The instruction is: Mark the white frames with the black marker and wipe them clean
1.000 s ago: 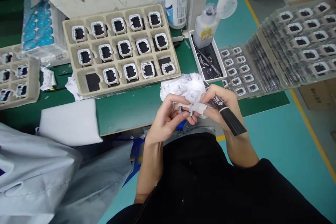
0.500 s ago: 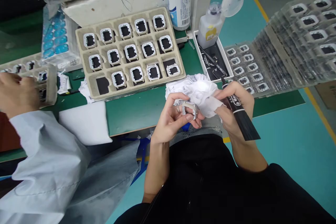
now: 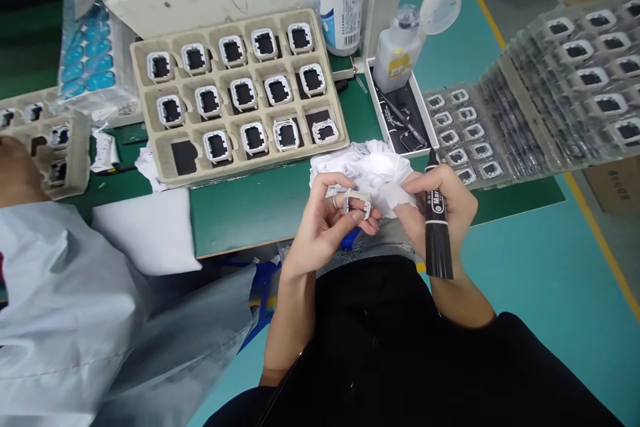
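Head view: our left hand (image 3: 323, 230) pinches a pale frame (image 3: 358, 195), while our right hand (image 3: 453, 197) pinches a white wipe (image 3: 397, 196) just beside it and holds a black marker (image 3: 438, 233).

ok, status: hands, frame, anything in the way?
Left hand gripping pale frame. Right hand holding black marker, white wipe. Crumpled cloth heap just beyond; no blockage seen.

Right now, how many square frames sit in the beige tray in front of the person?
14 frames in the tray: five in the far row, five in the middle, four in the near row, whose leftmost compartment shows only a black pad. None looks hidden.
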Demonstrator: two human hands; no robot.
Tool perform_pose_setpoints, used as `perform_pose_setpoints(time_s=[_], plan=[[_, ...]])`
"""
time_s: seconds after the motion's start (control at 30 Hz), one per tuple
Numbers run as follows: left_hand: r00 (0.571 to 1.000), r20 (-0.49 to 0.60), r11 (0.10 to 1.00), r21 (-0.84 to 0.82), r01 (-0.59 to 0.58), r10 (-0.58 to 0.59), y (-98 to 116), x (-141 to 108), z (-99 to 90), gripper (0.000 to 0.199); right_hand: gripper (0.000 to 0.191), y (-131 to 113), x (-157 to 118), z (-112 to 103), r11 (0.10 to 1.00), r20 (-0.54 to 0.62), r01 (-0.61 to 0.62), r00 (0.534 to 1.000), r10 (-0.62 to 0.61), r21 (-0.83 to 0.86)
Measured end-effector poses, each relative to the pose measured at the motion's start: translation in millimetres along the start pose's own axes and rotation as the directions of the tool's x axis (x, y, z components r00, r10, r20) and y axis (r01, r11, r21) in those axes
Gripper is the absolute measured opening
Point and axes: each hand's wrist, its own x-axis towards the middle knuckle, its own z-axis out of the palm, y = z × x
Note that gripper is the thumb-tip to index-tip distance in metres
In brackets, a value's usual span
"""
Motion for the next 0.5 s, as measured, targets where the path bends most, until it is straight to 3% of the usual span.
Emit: perform_pose_setpoints(time_s=[0.17,0.3,0.4,0.5], plan=[[0.999,0.033,1.000,0.007,0.020,-0.020,-1.5,-1.2,-2.0,0.055,0.020,-1.6,-2.8,8.9,0.999,0.103,0.010,0.995,-0.015,0.048],[0.994,0.108,0.998,-0.046,0.036,-0.031,-5.2,-0.5,-5.9,0.056,0.019,3.7,-4.8,17.7,0.996,-0.025,0.089,0.996,-0.089,0.000],[0.995,0.103,0.994,-0.111,0.024,-0.012,-7.8,0.6,-7.7,0.058,0.024,6.6,-7.7,21.6,0.991,-0.137,0.130,0.983,-0.123,0.038],[0.996,0.077,0.993,-0.106,0.044,-0.036,-9.2,-0.3,-9.5,0.061,0.025,9.0,-11.6,22.9,0.973,-0.087,0.184,0.981,-0.173,0.137]])
